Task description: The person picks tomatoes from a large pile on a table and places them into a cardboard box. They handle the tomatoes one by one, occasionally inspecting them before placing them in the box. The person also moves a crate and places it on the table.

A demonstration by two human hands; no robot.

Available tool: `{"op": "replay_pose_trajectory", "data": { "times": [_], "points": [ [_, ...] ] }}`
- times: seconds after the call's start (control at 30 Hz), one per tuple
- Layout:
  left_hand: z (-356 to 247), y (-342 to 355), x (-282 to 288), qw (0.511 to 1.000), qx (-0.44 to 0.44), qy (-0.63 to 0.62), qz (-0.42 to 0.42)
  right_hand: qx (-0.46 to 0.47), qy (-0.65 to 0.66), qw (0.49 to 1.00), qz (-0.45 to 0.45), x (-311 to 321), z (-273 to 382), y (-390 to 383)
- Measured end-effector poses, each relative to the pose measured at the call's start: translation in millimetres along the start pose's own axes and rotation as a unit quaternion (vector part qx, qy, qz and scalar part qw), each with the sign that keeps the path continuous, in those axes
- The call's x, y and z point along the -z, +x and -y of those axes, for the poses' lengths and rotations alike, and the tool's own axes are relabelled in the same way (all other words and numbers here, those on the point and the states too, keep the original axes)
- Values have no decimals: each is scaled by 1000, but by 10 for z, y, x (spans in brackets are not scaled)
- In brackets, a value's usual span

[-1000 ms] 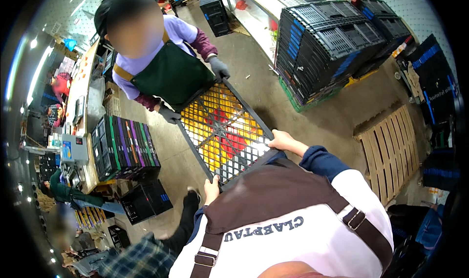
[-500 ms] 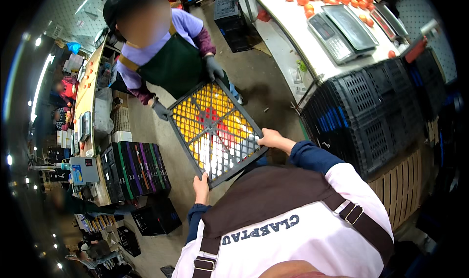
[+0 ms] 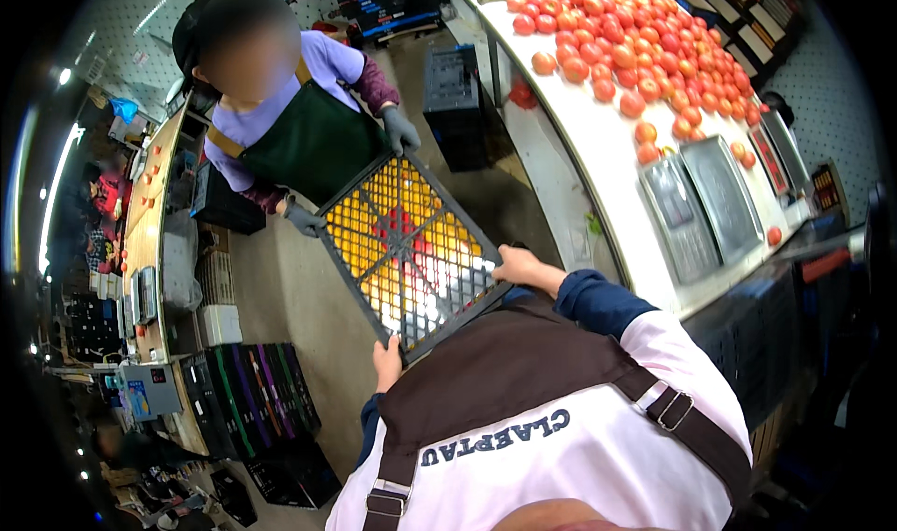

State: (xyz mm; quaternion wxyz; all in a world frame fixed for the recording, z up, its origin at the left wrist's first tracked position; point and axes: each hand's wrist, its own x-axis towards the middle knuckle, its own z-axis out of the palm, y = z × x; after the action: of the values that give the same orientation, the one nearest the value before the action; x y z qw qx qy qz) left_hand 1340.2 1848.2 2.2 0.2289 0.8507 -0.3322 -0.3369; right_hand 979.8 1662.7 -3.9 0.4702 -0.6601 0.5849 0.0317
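Note:
A black plastic lattice crate [image 3: 402, 243], with yellow, red and white showing behind its grid, is held tilted between me and another person. My left hand [image 3: 387, 364] is closed on its near left corner, thumb on the rim. On its right side, my right hand [image 3: 525, 267] grips the edge. The co-worker's grey-gloved hands hold the far end: one glove [image 3: 401, 130] at the far corner, the other glove [image 3: 303, 219] at the left corner. What lies behind the grid I cannot make out.
To the right stands a white table [image 3: 551, 101] heaped with tomatoes [image 3: 635, 50] and bearing a scale [image 3: 687, 218]. A stack of folded crates [image 3: 252, 400] is at the lower left, beside a long wooden bench [image 3: 149, 213]. A black crate [image 3: 453, 106] stands beyond the co-worker's arm.
My view has moved toward the table, so more tomatoes show and the scale sits lower and farther right. The crate travels with us, still held by both people.

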Motion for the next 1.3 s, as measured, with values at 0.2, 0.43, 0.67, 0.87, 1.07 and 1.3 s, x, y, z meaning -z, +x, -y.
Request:
{"op": "replay_pose_trajectory", "data": {
  "times": [0.2,0.43,0.67,0.87,1.07,1.3],
  "points": [
    [-1504,817,-274,996,44,-54,-60,70,87,992,61,589,-114,1632],
    [-2279,1837,-686,997,61,-22,-47,19,123,984,128,2076,128,2420],
    [-3585,2735,-1423,989,67,-129,23,-1,99,994,53,3331,70,3243],
    [-3761,3831,-1723,986,21,-116,120,-32,63,997,7,3892,54,3779],
    [-4492,4647,-1848,964,66,-142,214,-123,128,983,-34,4098,35,4157],
    [-4288,5825,-2601,963,-201,46,172,-183,219,955,-86,3931,-322,4604]
  ]
}}
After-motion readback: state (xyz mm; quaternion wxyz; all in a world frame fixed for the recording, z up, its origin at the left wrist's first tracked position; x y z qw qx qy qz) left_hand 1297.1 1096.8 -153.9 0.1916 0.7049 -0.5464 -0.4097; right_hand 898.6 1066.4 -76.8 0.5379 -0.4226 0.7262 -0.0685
